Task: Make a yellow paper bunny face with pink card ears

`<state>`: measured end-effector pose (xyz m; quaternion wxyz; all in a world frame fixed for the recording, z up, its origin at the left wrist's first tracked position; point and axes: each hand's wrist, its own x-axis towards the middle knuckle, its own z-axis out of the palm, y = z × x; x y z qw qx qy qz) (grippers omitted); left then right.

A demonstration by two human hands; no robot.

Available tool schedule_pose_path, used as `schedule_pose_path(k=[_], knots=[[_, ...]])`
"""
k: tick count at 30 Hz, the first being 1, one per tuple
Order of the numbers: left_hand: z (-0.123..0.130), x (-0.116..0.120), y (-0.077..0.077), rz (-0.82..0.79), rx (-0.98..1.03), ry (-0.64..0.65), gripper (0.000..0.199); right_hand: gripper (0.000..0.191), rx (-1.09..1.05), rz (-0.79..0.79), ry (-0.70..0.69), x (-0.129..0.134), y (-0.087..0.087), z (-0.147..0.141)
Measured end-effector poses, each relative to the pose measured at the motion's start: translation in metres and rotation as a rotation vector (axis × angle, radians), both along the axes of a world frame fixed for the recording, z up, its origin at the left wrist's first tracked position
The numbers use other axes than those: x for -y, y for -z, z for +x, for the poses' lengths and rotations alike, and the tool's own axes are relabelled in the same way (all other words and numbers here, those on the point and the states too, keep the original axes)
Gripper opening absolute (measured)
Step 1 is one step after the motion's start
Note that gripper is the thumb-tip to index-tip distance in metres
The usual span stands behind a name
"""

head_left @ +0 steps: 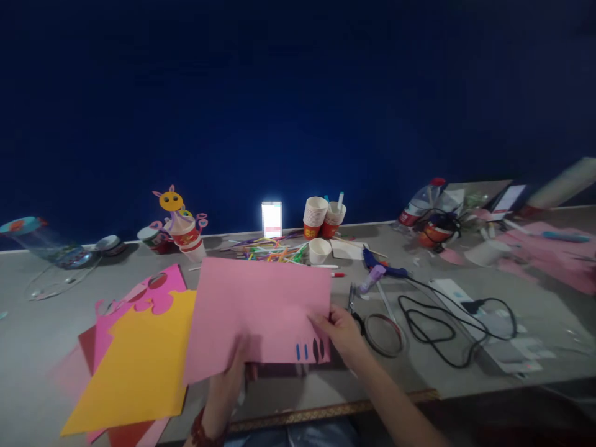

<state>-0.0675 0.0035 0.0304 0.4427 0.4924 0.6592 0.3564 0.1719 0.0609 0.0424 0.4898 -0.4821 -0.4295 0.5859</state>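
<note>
A large pink sheet (261,304) is held up over the table's front part, with small blue marks and dark slits near its lower right corner. My right hand (338,329) pinches its right edge, thumb on top. At the lower edge my left hand (235,366), slightly blurred, grips the sheet, and its fingertips are partly hidden. Left of the pink sheet lies a yellow sheet (144,366) with a cut upper edge, on top of magenta paper (174,279) and red paper (87,347).
Behind the sheet are colourful pipe cleaners (279,253), stacked paper cups (315,217) and a lit screen (272,220). A paper-cup figure (186,236) stands back left. To the right lie a glue gun (382,264), a tape roll (382,335), a black cable (431,338) and a power strip (465,310).
</note>
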Motion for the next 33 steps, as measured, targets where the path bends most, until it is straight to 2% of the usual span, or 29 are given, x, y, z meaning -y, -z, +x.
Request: schedule_pose_path(k=[2, 5, 7, 10, 13, 15, 18, 21, 24, 28, 33], knots=[[0.008, -0.001, -0.001, -0.060, 0.056, 0.061, 0.063, 0.046, -0.023, 0.002, 0.026, -0.002, 0.001, -0.006], [0.022, -0.004, 0.001, -0.108, 0.142, 0.185, 0.066, 0.049, -0.014, 0.019, -0.026, -0.003, 0.001, -0.011], [0.028, -0.008, 0.002, -0.115, 0.146, 0.185, 0.069, 0.048, 0.081, 0.072, -0.037, 0.000, 0.002, -0.005], [0.029, -0.014, -0.002, -0.118, 0.153, 0.121, 0.069, 0.042, 0.373, 0.188, 0.069, 0.008, 0.006, 0.025], [0.027, -0.017, -0.005, -0.071, 0.201, 0.085, 0.063, 0.035, 0.850, 0.330, 0.270, 0.020, 0.011, 0.065], [0.027, -0.019, -0.003, -0.029, 0.237, 0.077, 0.060, 0.032, 1.103, 0.413, 0.272, 0.025, 0.015, 0.082], [0.032, -0.021, 0.003, -0.054, 0.266, 0.078, 0.057, 0.032, 1.368, 0.474, 0.199, 0.027, 0.018, 0.084], [0.036, -0.022, 0.009, -0.048, 0.285, 0.089, 0.056, 0.029, 1.584, 0.414, 0.183, 0.022, 0.019, 0.072], [0.036, -0.022, 0.009, -0.006, 0.297, 0.074, 0.055, 0.024, 1.694, 0.358, 0.167, 0.016, 0.016, 0.066], [0.032, -0.023, 0.008, -0.021, 0.269, 0.045, 0.056, 0.020, 1.773, 0.320, 0.095, 0.010, 0.007, 0.066], [0.031, -0.026, 0.011, -0.054, 0.291, 0.048, 0.057, 0.013, 1.745, 0.101, -0.029, 0.003, -0.004, 0.063]])
